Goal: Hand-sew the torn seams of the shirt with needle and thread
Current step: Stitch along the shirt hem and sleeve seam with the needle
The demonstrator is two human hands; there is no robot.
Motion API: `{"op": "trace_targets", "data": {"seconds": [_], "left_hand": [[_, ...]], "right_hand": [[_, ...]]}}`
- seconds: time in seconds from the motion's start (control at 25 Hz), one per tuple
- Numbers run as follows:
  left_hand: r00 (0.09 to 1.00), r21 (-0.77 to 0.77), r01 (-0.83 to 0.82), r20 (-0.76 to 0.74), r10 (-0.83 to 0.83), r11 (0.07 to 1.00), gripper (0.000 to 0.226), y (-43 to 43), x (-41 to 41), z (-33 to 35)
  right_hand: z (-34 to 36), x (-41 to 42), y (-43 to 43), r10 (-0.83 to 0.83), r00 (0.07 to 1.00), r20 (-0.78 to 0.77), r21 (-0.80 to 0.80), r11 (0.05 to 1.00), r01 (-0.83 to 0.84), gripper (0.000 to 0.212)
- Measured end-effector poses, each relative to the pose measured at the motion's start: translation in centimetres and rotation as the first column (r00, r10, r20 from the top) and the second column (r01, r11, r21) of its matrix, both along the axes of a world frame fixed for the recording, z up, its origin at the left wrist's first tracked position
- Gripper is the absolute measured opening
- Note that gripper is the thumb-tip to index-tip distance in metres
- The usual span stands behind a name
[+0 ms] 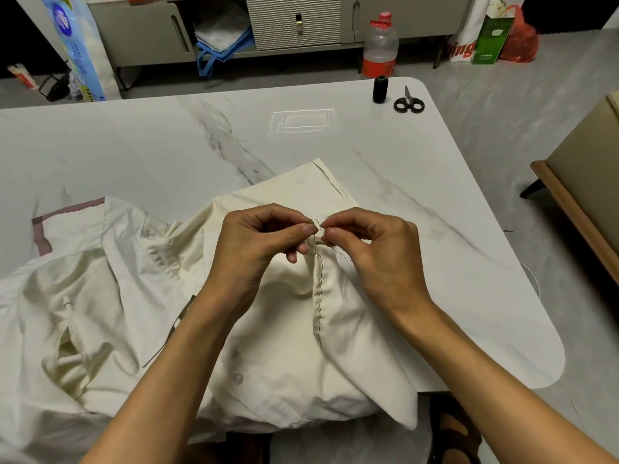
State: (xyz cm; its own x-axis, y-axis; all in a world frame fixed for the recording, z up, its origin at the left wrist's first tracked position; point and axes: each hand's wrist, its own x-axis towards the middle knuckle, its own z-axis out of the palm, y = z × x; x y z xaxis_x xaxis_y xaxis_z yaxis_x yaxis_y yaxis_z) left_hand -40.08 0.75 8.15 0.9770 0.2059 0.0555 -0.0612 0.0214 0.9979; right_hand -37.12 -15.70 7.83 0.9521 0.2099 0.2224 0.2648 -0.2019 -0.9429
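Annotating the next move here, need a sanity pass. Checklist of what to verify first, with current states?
1. Grip on dark thread: ok, left hand and right hand both pinch it above the seam.
2. Run of stitch line: ok, it climbs the shirt fold to the fingers.
3. Where the needle is: cannot tell, not discernible.
4. Knot formed: cannot tell, only a small loop shows.
5. Access to scissors: ok, on the marble table at its far right corner beside the black thread spool, apart from both hands.
6. Fabric flat: not ok, shirt bunched under the hands.
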Motion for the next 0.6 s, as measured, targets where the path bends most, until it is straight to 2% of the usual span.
{"op": "trace_targets", "data": {"seconds": [0.12, 0.24, 0.6], "left_hand": [[1.000, -0.007, 0.001, -0.010, -0.001, 1.000, 0.006, -0.03, -0.02, 0.06], [1.000, -0.016, -0.008, -0.019, 0.008, 1.000, 0.007, -0.10, -0.03, 0.16], [0.988, -0.182, -0.004, -0.151, -0.023, 0.983, 0.008, -0.47, -0.19, 0.60]], "right_hand": [[-0.16, 0.10, 0.00, -0.023, 0.999, 0.046, -0.020, 0.999, 0.024, 0.012], [-0.18, 0.06, 0.03, -0.008, 1.000, -0.010, 0.008, 1.000, 0.008, 0.013], [0.04, 0.41, 0.07, 0.160, 0.956, -0.246, 0.312, 0.947, -0.078, 0.008]]}}
